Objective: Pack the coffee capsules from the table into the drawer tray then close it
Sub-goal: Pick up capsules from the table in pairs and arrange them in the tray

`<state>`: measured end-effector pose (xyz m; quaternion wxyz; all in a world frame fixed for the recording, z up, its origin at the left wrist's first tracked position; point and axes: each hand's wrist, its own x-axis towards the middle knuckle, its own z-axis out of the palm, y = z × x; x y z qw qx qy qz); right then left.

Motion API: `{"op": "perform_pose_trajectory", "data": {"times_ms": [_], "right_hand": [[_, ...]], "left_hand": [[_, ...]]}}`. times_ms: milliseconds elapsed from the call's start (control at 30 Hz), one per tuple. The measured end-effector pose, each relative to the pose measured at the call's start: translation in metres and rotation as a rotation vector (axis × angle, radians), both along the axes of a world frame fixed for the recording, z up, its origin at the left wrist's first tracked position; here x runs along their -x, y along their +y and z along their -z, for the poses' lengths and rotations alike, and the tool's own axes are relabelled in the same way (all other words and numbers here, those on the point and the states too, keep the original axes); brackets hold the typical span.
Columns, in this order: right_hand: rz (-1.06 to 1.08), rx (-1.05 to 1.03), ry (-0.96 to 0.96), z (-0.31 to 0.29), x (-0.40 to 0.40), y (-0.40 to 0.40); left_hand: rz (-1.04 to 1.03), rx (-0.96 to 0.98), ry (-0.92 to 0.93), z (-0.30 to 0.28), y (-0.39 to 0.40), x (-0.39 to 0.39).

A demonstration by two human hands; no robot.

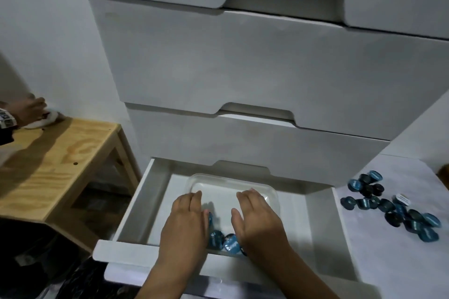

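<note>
The bottom drawer (136, 204) of a white drawer unit (243, 68) stands pulled out; the drawers above it are closed. Inside the open drawer sits a clear plastic tray (269, 193), set toward the back of the compartment.

Both hands reach into the tray from the near side. The left hand (187, 218) lies palm down over the tray's left half, its fingers (196, 198) straight and held together — released, grasping nothing visible. The right hand (257, 216) lies palm down over the right half, its fingers likewise extended and relaxed, with the thumb apart to the left. Whether either palm covers a capsule cannot be told.

Between the two hands, at the near edge of the tray, a few blue coffee capsules (223, 241) lie together, partly hidden by the wrists; one more shows just beside the left hand.

On the white counter (388, 262) to the right of the drawer, a loose heap of blue and dark capsules (398, 209) remains, well apart from the tray — several on their sides, some stacked against each other.

To the left stands a light wooden side table (60, 165). At its far corner another person's hand (31, 109) rests on a white object, blurred.
</note>
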<state>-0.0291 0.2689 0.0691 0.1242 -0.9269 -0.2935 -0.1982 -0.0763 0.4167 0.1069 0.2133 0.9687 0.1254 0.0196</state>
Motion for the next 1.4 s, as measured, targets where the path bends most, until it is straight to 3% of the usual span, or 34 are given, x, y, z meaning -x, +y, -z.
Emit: {"op": "perform_pose_trajectory", "data": {"times_ms": [333, 400, 500, 700, 833, 1067, 1167, 1400], "right_hand": [[0.079, -0.073, 0.054, -0.034, -0.008, -0.138], [0.124, -0.148, 0.135, -0.04, -0.012, -0.177], [0.236, -0.265, 0.238, -0.028, -0.023, -0.239], [0.262, -0.197, 0.416, 0.014, -0.073, -0.332], [0.33, -0.156, 0.512, 0.031, -0.107, -0.348], [0.285, -0.089, 0.548, 0.056, -0.139, -0.359], [0.21, -0.03, 0.536, 0.065, -0.146, -0.363], [0.162, -0.132, 0.506, 0.089, -0.155, -0.373]], "left_hand": [[0.075, 0.171, -0.085, -0.02, -0.147, -0.016], [0.103, 0.213, -0.094, -0.021, -0.189, -0.023], [0.194, 0.273, -0.119, -0.018, -0.249, -0.034], [0.165, 0.361, -0.168, -0.002, -0.333, -0.057], [0.068, 0.45, -0.141, 0.017, -0.367, -0.082], [-0.062, 0.427, -0.024, 0.066, -0.392, -0.14], [-0.047, 0.431, -0.008, 0.083, -0.397, -0.16], [0.007, 0.482, 0.012, 0.111, -0.392, -0.184]]}}
